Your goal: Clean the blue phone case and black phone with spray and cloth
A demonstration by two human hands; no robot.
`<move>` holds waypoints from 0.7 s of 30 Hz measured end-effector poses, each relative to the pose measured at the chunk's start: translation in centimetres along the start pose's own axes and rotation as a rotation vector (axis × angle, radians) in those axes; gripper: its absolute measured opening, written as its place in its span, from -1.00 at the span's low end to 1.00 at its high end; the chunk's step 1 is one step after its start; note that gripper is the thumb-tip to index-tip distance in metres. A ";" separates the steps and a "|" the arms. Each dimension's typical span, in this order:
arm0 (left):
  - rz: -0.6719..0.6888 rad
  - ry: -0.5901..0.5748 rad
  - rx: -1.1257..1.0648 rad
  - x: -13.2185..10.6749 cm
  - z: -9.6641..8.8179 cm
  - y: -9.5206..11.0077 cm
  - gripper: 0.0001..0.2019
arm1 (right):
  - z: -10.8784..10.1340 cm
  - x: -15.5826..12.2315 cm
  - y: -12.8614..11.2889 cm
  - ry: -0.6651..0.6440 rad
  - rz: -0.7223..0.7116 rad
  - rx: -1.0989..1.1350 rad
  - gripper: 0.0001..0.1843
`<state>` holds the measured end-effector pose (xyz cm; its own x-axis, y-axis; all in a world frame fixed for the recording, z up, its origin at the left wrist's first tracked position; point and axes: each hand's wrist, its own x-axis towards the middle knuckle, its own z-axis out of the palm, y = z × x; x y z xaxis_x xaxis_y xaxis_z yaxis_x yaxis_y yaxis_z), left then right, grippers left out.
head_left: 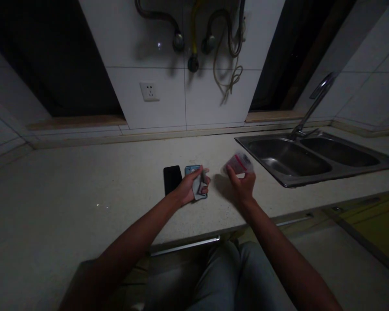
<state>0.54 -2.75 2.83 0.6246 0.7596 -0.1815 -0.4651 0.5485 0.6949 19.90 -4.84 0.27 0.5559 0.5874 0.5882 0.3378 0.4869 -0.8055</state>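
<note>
My left hand (187, 188) is closed on a small light-grey piece that looks like a cloth (197, 190). Beneath that hand lies a bluish phone-shaped object (188, 168), largely covered by the hand and the grey piece. A black phone (171, 177) rests flat on the counter just left of it, its lower corner hidden by my wrist. Pinched in my right hand (245, 185) is a small clear zip bag (236, 164) with a pinkish-red seal strip, held above the counter near the sink. What the bag contains is too dim to make out.
The pale countertop (123, 172) runs along a tiled wall. A double steel sink (283, 183) with a tap (314, 101) is set in at the right. Hoses (227, 17) and a tied cord (228, 84) hang on the wall, beside a power socket (149, 91).
</note>
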 end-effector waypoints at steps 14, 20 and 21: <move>0.140 0.234 -0.110 0.5 -0.9 1.9 -0.86 | -1.5 2.2 2.7 0.082 0.058 -0.220 -0.54; 0.196 0.323 -0.043 1.1 -1.5 1.3 -0.76 | -0.3 0.8 -0.9 0.096 -0.187 -0.112 -0.65; 0.216 0.327 -0.027 1.2 -1.6 1.2 -0.73 | 0.3 0.5 -1.4 -0.095 -0.153 -0.073 -0.71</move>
<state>-0.25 -0.68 2.32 0.2798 0.9274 -0.2484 -0.5831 0.3697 0.7234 19.51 -5.02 1.72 0.4202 0.5702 0.7059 0.4692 0.5294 -0.7069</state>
